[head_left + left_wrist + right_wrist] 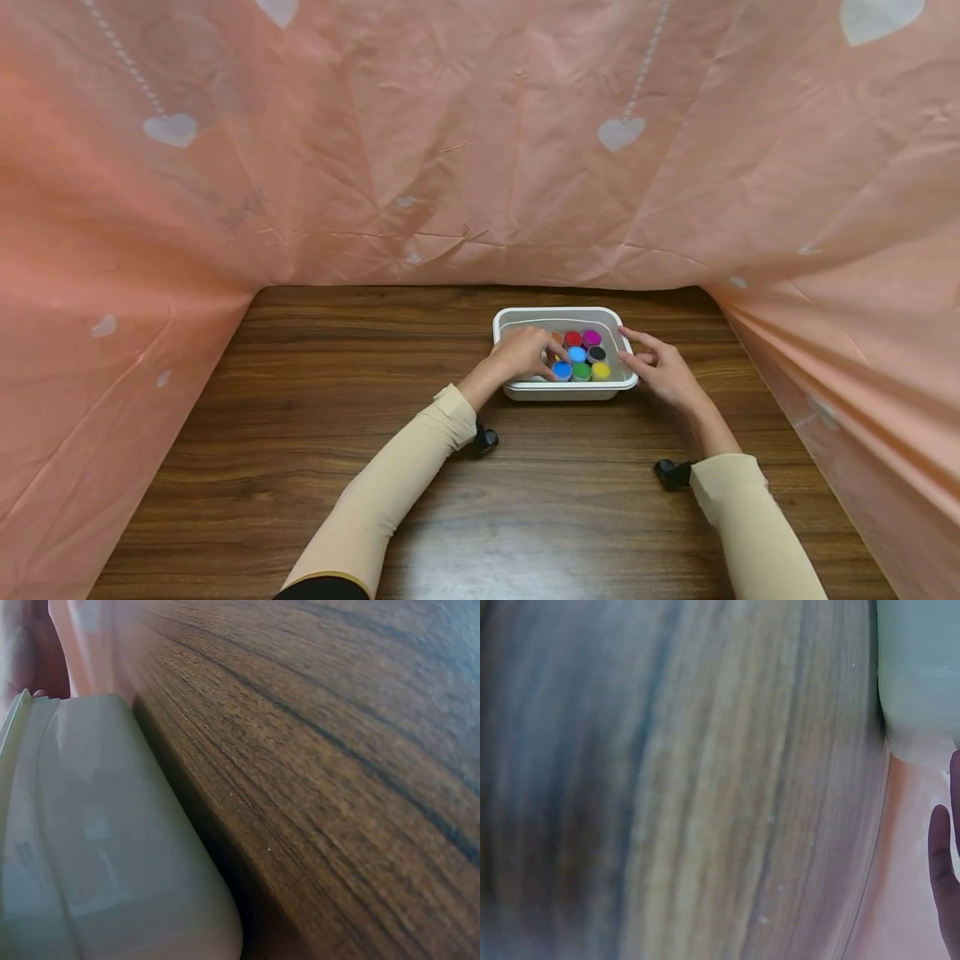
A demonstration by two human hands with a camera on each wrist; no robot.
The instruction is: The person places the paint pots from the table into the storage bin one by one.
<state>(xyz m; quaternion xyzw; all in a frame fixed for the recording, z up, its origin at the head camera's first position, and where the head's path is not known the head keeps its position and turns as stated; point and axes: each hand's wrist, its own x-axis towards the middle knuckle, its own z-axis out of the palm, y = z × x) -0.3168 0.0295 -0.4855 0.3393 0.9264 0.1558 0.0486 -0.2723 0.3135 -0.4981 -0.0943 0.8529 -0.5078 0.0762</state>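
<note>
A white plastic tub [566,392] holds several small paint pots with coloured lids. My left hand [520,352] reaches over its left side. Thumb and index finger pinch the blue-lidded pot [562,371] at the front left of the group. Beside that pot are a green-lidded pot [581,372] and a yellow-lidded pot [601,371]; farther back sit light blue, black, red and magenta lids. The hand partly hides the pots at the left. My right hand [663,368] rests its fingertips on the tub's right rim, fingers extended. In the left wrist view, the tub's outer wall [120,825] shows.
The tub stands on a dark wood-grain table [360,375], toward the back right. Pink cloth [480,167] with white hearts hangs behind and along both sides. Black wrist devices sit under the left cuff [453,412] and right cuff [720,471].
</note>
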